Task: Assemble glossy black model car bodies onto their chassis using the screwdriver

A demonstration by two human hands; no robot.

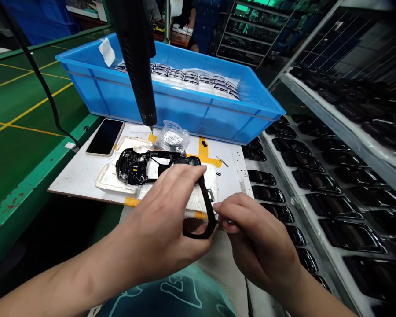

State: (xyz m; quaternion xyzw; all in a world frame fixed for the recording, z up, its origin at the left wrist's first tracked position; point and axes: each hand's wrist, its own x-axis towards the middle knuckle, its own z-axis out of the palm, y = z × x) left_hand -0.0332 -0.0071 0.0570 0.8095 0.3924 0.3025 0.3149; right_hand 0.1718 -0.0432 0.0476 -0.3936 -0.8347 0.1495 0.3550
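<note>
1. The black frame is held over the table's near edge, toward its right end; I can't tell whether it touches the table.
2. I judge it light, thin and fairly stiff, probably plastic, glossy enough to slip or scratch. Its narrow bars could flex or snap if squeezed hard, so I'd hold the broad outer sides.
3. My left hand has its fingers wrapped around the frame's left side.
4. My right hand has its fingers closed in a pinch at the frame's right side; what is between them, if anything, I can't make out.
5. Just beyond, the black chassis lies on white foam, near the table's left corner.
6. A bag sits toward the far edge, below the hanging driver; a phone lies along the left edge.
</note>
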